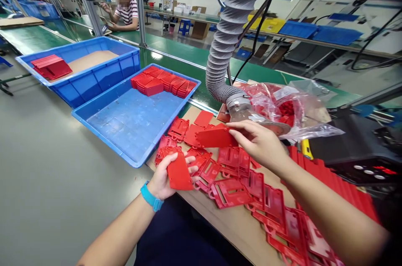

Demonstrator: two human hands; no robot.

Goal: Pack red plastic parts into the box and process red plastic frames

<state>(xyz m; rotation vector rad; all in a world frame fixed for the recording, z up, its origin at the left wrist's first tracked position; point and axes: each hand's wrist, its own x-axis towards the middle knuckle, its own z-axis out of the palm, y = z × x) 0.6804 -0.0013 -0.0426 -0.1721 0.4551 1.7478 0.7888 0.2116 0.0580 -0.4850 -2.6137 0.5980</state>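
My left hand (163,177), with a blue wristband (152,197), is closed around a flat red plastic plate (179,172) held near the front edge of the bench. Between thumb and fingers, my right hand (256,138) pinches another red plastic plate (215,137) by its right end, tilted above the heap. Below and between both hands lie several red plastic frames (230,192) with slots and loops, overlapping on brown cardboard (226,232). Part of the left hand's palm is hidden by its plate.
A shallow blue tray (125,121) holds rows of red plates (165,80); behind it stands a deeper blue bin (97,80). A grey ribbed hose (221,44) hangs beside clear bags of red parts (287,107). Stacked red parts (333,182) lie right. A person (127,11) sits across the bench.
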